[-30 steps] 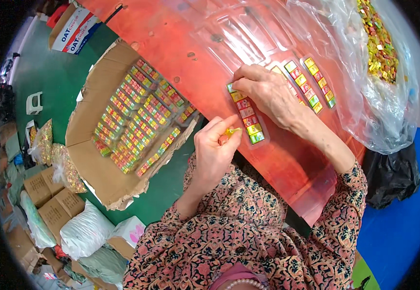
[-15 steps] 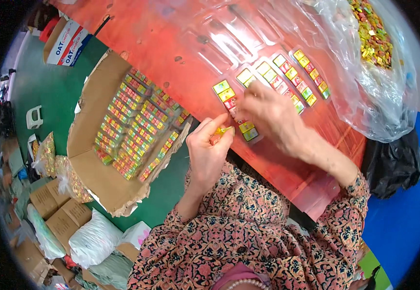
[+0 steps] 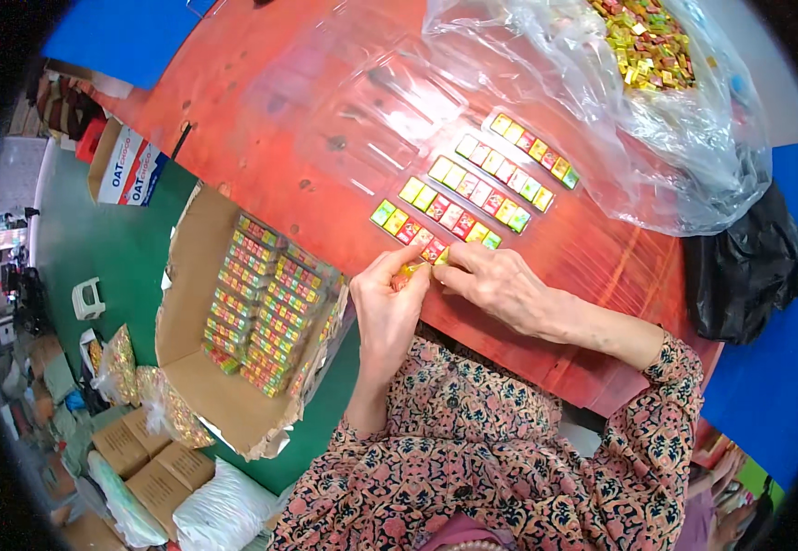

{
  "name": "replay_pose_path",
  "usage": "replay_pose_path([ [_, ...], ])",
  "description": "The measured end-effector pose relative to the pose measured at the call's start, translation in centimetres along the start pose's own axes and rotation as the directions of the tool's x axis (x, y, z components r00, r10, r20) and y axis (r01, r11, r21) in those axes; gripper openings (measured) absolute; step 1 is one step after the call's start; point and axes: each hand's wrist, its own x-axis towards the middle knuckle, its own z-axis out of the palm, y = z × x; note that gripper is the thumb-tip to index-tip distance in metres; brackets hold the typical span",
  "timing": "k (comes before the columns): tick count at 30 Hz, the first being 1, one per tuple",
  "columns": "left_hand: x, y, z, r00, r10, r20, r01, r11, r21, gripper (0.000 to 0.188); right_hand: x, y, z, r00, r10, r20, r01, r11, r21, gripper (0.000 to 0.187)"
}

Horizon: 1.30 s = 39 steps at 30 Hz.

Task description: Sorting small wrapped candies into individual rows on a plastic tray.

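Note:
Near the table's edge, my left hand (image 3: 386,296) is closed on small yellow-and-orange wrapped pieces (image 3: 405,275), partly hidden by the fingers. Beside it, my right hand (image 3: 498,286) has its thumb and fingers pinched together at the end of the closest filled tray (image 3: 401,223). What lies in that pinch is too small to make out. Beyond the hands, several narrow clear plastic trays lie side by side, such as the middle one (image 3: 470,186) and the farthest one (image 3: 535,150). Each bears a row of small square pieces in green, yellow, red and white.
On the red table (image 3: 279,119) sit clear unfilled plastic trays (image 3: 394,101). A large clear bag (image 3: 684,174) of loose wrapped pieces stands at far right, above a black bag (image 3: 752,266). Left of the table, an open cardboard box (image 3: 183,303) holds stacked filled trays.
My right hand has come back from above the trays to meet my left hand at the nearest tray. The whole view has shifted and turned somewhat.

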Motion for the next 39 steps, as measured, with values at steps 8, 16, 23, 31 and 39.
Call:
replay_pose_path([
  [8, 0.6, -0.3, 0.8, 0.992, -0.086, 0.097, 0.091, 0.995, -0.043, 0.017, -1.1, 0.2, -1.0, 0.993, 0.114, 0.040, -0.118, 0.985, 0.125, 0.014],
  [16, 1.8, -0.9, -3.5, 0.890, -0.251, 0.381, 0.455, 0.445, -0.771, 0.018, 0.9, 2.7, -4.8, 0.805, 0.589, 0.073, -0.434, 0.499, 0.750, 0.025],
  [23, 2.6, -1.3, -3.9, 0.840, -0.270, 0.471, 0.519, 0.144, -0.843, 0.023, 2.8, 5.5, -7.3, 0.774, 0.633, -0.020, -0.360, 0.465, 0.808, 0.030],
  [31, 5.9, 1.2, -5.2, 0.840, -0.219, 0.496, 0.542, 0.293, -0.788, 0.020, 10.2, 11.5, -8.0, 0.875, 0.308, -0.373, -0.305, 0.950, 0.068, 0.024],
  [39, 9.7, 4.0, -5.7, 0.865, -0.264, 0.426, 0.501, 0.435, -0.748, 0.020, 8.6, 23.8, -11.4, 0.760, 0.286, -0.583, -0.483, 0.849, -0.213, 0.015],
])
